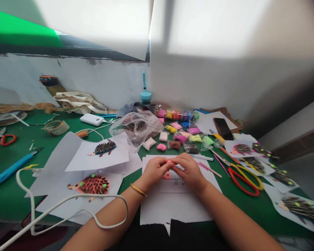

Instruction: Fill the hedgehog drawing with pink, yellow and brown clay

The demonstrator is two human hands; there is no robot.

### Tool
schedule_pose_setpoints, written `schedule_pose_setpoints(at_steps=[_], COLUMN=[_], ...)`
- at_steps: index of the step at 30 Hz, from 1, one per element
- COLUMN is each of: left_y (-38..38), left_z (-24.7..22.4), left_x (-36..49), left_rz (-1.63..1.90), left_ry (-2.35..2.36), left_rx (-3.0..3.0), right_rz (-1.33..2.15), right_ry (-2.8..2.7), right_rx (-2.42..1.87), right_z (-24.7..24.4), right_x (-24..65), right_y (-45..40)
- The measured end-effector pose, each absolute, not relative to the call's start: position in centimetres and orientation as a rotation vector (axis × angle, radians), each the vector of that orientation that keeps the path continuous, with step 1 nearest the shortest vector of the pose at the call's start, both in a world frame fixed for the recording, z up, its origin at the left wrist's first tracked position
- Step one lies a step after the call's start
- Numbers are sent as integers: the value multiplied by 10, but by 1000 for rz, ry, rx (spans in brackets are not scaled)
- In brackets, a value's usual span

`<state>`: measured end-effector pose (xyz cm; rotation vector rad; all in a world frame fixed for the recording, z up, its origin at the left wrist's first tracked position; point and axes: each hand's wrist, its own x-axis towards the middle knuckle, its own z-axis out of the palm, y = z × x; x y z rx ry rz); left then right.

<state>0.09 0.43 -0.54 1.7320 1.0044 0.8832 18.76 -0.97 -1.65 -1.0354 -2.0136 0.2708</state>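
My left hand (155, 170) and my right hand (190, 174) meet fingertip to fingertip over a white paper sheet (151, 205). Between the pinched fingers of both shows a small bit of pinkish-orange modelling clay (169, 161), mostly covered by them. Just below lies a hedgehog drawing (176, 181) with a pink clay face (167, 175) and blue marks on its body, partly hidden by my right hand. Beyond my fingers are a pink clay lump (161, 147) and several bagged clay pieces (174, 144) in different colours.
A plastic bag of sunflower seeds (136, 127) stands behind. Finished seed hedgehogs (94, 184) lie on both sides. Right are red-and-yellow scissors (244, 179) and a phone (223, 129); left, a blue craft knife (13, 169). A white cable (68, 198) loops across my left forearm.
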Motion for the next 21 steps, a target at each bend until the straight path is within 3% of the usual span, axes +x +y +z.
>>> schedule_pose_setpoints(at_steps=[13,21], left_y=[5,6], left_z=[-6,-16], left_x=[-1,-1], left_rz=[909,1105], left_ry=[1032,1096], left_rx=[1983,2021], right_rz=[379,375], right_ry=[-1990,-1969], right_rx=[-1095,-1176], right_z=[-14,-14], right_x=[190,188], right_y=[-9,-10])
